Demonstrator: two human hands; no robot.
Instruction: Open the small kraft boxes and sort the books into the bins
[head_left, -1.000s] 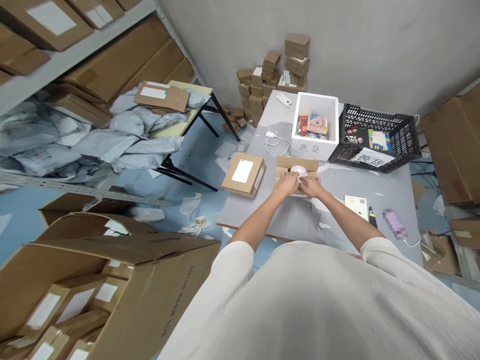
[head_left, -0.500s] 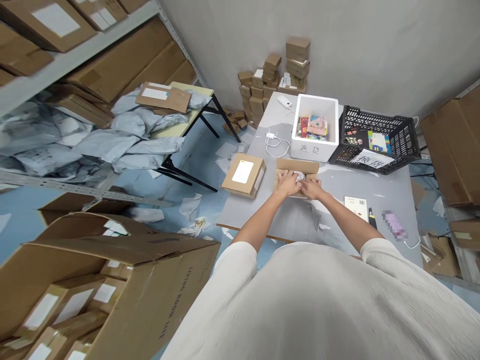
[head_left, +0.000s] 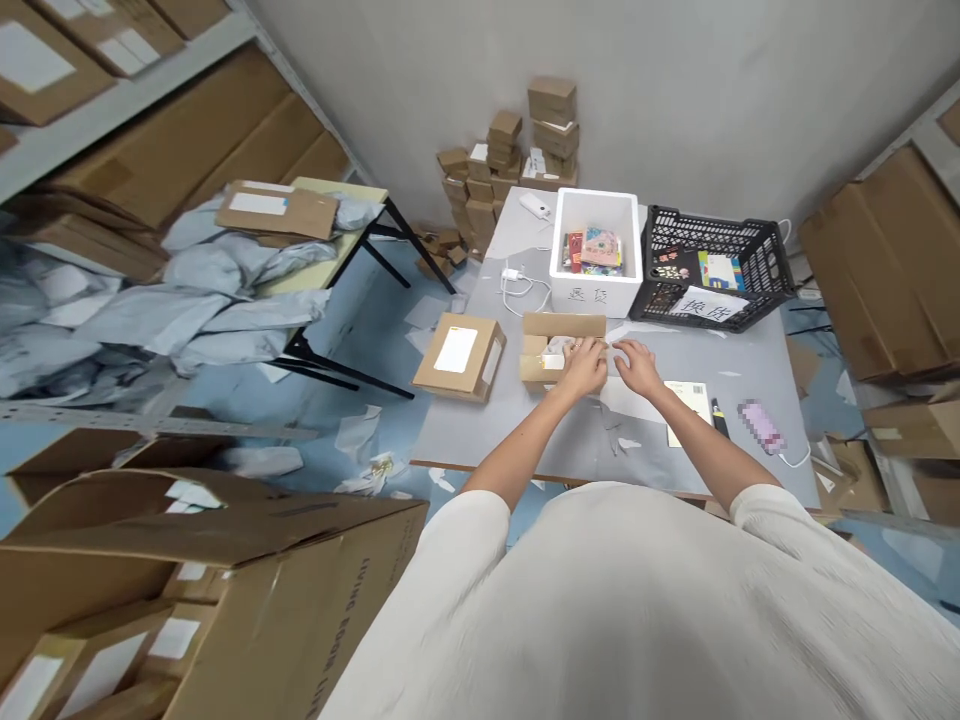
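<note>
A small cardboard box (head_left: 564, 324) stands on the grey table with its back flap raised. Inside it some crumpled whitish material (head_left: 556, 346) shows, partly covered by my hand. My left hand (head_left: 585, 366) lies over the right end of the box, fingers curled onto its edge. Just off that end, my right hand (head_left: 637, 368) is bent with thumb and fingers drawn together; what they pinch, if anything, is too small to tell. To the left sits a closed cardboard box (head_left: 459, 357) with a white label.
Behind are a white foam box (head_left: 596, 295) of small packets and a black crate (head_left: 712, 270). A cream booklet (head_left: 686, 395), a black-and-yellow cutter (head_left: 719, 417) and a blurred pink item (head_left: 761, 426) lie at right. A big carton (head_left: 330, 600) stands front left.
The view has swung to the right. My hands have moved from inside the box to its right end and drawn slightly apart, uncovering more of the whitish material.
</note>
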